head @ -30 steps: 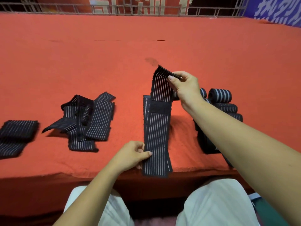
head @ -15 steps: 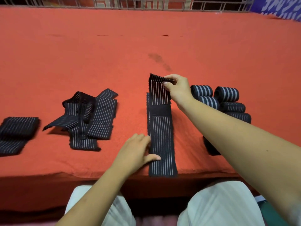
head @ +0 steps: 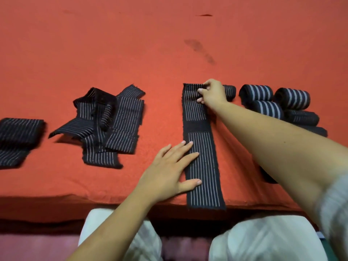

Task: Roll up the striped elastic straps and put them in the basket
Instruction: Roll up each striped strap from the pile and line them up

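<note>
**Straps on red cloth: one laid flat under both hands**

Item 1. Flat strap [head: 202,159]: black with thin pale stripes along its length. It lies stretched out on the red cloth [head: 131,44], running straight away from the person. Its near end reaches just past the front edge of the surface. A plain black band [head: 196,126] crosses it about halfway along.

Item 2. Left hand [head: 169,172]: palm down, fingers straight and spread. The fingertips and thumb rest on the left side of the flat strap's near half, and the palm lies on the cloth beside it.

Item 3. Right hand [head: 212,93]: at the far end of the flat strap. Its fingers are curled and pinch the far right corner against the cloth.

Item 4. Rolled straps [head: 257,93]: a cluster of tight rolls on the cloth, right of the flat strap. One roll is partly hidden behind the right hand, and the nearer ones pass under the right forearm.

Item 5. Loose straps [head: 120,125]: an untidy overlapping heap, left of the flat strap and apart from it.

Item 6. Folded strap [head: 17,136]: at the left edge of view, partly cut off.

Item 7. Dark smear [head: 199,50]: on the cloth beyond the flat strap.

Item 8. White trousers [head: 263,240]: the person's knees, below the front edge.
</note>
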{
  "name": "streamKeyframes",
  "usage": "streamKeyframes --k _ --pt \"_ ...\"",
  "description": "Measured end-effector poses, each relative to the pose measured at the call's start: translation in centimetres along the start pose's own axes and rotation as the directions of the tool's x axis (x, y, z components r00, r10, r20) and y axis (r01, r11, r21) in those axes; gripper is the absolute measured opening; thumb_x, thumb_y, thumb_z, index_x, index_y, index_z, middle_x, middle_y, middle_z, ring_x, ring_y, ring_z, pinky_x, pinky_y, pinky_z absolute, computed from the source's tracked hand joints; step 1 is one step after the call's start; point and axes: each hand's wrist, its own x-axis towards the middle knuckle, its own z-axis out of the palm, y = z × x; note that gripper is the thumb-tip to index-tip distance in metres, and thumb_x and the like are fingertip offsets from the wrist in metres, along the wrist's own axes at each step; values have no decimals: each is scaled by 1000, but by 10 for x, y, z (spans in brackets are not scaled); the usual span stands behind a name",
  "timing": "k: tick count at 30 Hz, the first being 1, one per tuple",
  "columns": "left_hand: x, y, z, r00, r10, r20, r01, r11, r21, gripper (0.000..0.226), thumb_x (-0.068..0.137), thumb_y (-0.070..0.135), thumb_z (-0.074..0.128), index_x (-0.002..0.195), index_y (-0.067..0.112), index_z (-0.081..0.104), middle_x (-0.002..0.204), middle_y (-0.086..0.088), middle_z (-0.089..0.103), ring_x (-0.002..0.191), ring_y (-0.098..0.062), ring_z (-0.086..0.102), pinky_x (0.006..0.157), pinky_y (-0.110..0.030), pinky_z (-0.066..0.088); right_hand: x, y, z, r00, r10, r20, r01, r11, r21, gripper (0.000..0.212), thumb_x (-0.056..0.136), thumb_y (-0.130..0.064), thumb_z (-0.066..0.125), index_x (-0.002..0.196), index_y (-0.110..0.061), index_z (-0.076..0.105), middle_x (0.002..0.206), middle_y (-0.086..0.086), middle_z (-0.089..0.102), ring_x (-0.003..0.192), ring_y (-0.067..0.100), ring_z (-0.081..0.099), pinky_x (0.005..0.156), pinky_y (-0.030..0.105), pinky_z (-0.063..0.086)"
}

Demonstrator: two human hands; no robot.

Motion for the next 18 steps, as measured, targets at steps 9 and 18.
streamKeyframes --k 9,18 --pt "1 1 1 999 -8 -50 8 1000 -2 77 85 77 41 149 33 40 164 7 25 152 -10 18 124 -42 15 26 17 24 998 5 -63 -29 920 -392 25 91 -26 71 108 -9 66 122 17 62 106 33 62 89 35 47" --pt "2 2 -2 1000 -17 -15 17 1000 -17 78 85 79 37 149 35 39 164 10 23 152 -8 16 124 -41 12 15 -3 10 992 92 -88 -88 995 40 34 79 -7 79 71 -23 51 79 -2 62 86 21 66 80 36 57"
